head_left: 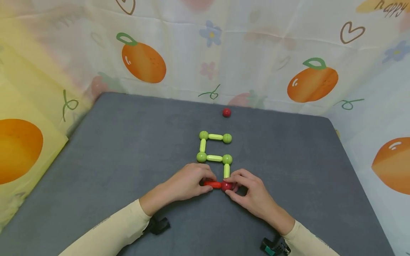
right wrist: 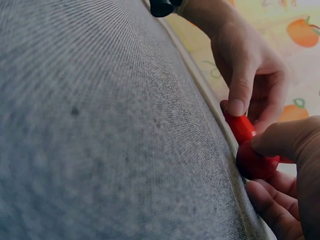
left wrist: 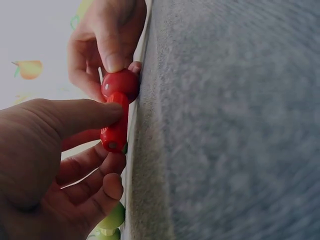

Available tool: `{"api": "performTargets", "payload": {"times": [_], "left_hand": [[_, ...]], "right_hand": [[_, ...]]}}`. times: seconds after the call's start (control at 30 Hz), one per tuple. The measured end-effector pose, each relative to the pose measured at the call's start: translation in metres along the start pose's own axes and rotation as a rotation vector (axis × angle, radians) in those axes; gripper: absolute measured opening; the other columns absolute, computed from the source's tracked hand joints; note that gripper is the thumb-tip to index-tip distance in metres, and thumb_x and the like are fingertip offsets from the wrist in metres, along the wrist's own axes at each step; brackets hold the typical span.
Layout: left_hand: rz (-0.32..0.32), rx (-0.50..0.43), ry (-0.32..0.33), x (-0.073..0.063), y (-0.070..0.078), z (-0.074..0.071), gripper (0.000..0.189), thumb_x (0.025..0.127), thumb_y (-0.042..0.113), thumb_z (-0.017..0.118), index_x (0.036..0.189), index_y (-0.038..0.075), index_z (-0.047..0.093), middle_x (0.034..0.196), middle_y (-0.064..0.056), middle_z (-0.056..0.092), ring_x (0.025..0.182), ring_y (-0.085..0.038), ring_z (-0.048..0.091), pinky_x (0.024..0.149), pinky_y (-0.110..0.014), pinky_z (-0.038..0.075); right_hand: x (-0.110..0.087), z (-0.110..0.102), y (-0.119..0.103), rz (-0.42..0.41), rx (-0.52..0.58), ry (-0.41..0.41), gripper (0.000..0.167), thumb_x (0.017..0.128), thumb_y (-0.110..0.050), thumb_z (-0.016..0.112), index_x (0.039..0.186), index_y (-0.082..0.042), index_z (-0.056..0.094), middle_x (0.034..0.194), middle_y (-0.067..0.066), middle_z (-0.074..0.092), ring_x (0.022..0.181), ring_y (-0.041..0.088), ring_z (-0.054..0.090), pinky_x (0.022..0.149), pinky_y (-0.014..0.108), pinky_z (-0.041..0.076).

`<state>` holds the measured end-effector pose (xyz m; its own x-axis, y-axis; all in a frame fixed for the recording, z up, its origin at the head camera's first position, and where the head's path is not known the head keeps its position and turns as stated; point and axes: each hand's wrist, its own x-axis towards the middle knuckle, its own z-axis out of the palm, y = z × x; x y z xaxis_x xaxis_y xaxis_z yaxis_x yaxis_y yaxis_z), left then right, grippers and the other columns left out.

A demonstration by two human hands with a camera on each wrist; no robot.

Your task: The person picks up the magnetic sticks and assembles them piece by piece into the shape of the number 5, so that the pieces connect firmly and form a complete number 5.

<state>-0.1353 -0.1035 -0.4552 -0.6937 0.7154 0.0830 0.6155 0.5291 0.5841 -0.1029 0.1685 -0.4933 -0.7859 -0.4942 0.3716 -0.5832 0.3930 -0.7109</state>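
Observation:
My left hand pinches a short red rod between thumb and fingers, low over the grey table. The rod's right end meets a dark red ball, which my right hand holds between thumb and fingertips. In the left wrist view the red rod shows its free end toward the camera, with the red ball at its other end. Above the ball, a yellow-green rod runs up to a green ball, part of an angular chain of green balls and yellow-green rods lying flat.
Another red ball lies by itself near the table's back edge. The chain's upper end is a green ball. A cloth printed with oranges hangs behind the grey table. Dark devices sit at both wrists.

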Motion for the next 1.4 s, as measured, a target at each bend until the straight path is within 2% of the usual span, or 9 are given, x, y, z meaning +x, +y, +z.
{"api": "performTargets", "payload": {"times": [0.3,0.47,0.6,0.73,0.87,1.0,1.13,1.23,1.4], "left_hand": [[0.007,0.004,0.004,0.002,-0.001,-0.002,0.016,0.094,0.016,0.088,0.109,0.014,0.084,0.1,0.008,0.069,0.081,-0.008,0.06,0.074,-0.025,0.052],[0.028,0.008,0.043,0.012,-0.002,-0.021,0.02,0.096,0.02,0.087,0.113,0.011,0.083,0.105,0.002,0.071,0.086,-0.013,0.065,0.077,-0.027,0.054],[-0.007,0.0,0.105,0.036,-0.013,-0.06,0.022,0.098,0.018,0.085,0.118,0.008,0.083,0.107,-0.003,0.073,0.087,-0.017,0.067,0.077,-0.032,0.056],[-0.084,0.02,0.138,0.074,-0.036,-0.101,0.026,0.1,0.016,0.082,0.125,0.008,0.08,0.113,-0.004,0.073,0.094,-0.019,0.067,0.083,-0.036,0.057],[-0.159,0.045,0.112,0.115,-0.061,-0.122,0.033,0.102,0.017,0.08,0.133,0.008,0.076,0.124,-0.005,0.073,0.111,-0.024,0.067,0.094,-0.039,0.055],[-0.185,0.102,0.029,0.151,-0.079,-0.117,0.042,0.103,0.017,0.079,0.143,0.009,0.07,0.138,-0.008,0.071,0.125,-0.028,0.064,0.103,-0.042,0.052],[-0.182,0.211,-0.053,0.18,-0.088,-0.105,0.047,0.106,0.017,0.074,0.151,0.009,0.065,0.15,-0.009,0.064,0.138,-0.029,0.058,0.111,-0.044,0.048],[-0.196,0.266,-0.076,0.194,-0.089,-0.098,0.045,0.107,0.013,0.071,0.152,0.01,0.064,0.154,-0.007,0.061,0.142,-0.03,0.055,0.114,-0.044,0.047],[-0.216,0.308,-0.123,0.205,-0.087,-0.086,0.045,0.108,0.008,0.067,0.153,0.011,0.063,0.155,-0.007,0.061,0.144,-0.03,0.054,0.115,-0.043,0.046]], "right_hand": [[0.002,-0.002,0.0,-0.006,0.012,0.004,0.04,0.089,-0.001,0.09,0.122,-0.021,0.08,0.114,-0.006,0.067,0.084,0.008,0.066,0.074,0.027,0.06],[0.001,-0.003,0.0,-0.011,0.018,0.012,0.041,0.088,0.0,0.091,0.122,-0.02,0.08,0.114,-0.006,0.067,0.084,0.007,0.067,0.074,0.028,0.06],[0.002,0.001,0.0,-0.012,0.02,0.008,0.041,0.089,-0.001,0.09,0.122,-0.021,0.08,0.116,-0.007,0.067,0.084,0.007,0.067,0.074,0.027,0.06],[0.002,0.004,0.0,0.006,0.015,0.002,0.041,0.089,-0.001,0.091,0.122,-0.022,0.079,0.115,-0.008,0.067,0.084,0.007,0.066,0.075,0.027,0.06],[-0.002,0.006,-0.001,0.036,0.006,-0.004,0.042,0.088,-0.003,0.091,0.122,-0.024,0.079,0.116,-0.009,0.066,0.084,0.006,0.066,0.075,0.027,0.06],[-0.006,0.007,-0.001,0.05,0.011,-0.01,0.041,0.089,-0.003,0.091,0.122,-0.024,0.079,0.116,-0.009,0.066,0.084,0.006,0.066,0.075,0.027,0.06],[-0.006,0.007,-0.003,0.042,0.028,0.0,0.041,0.089,-0.001,0.09,0.122,-0.023,0.079,0.116,-0.008,0.067,0.084,0.007,0.066,0.075,0.027,0.06],[-0.005,0.007,-0.004,0.036,0.035,0.003,0.041,0.089,-0.002,0.09,0.122,-0.023,0.079,0.116,-0.008,0.067,0.084,0.007,0.066,0.074,0.028,0.06],[-0.004,0.006,-0.004,0.038,0.034,-0.004,0.04,0.09,-0.004,0.09,0.123,-0.024,0.08,0.115,-0.008,0.066,0.084,0.007,0.066,0.075,0.027,0.06]]}}
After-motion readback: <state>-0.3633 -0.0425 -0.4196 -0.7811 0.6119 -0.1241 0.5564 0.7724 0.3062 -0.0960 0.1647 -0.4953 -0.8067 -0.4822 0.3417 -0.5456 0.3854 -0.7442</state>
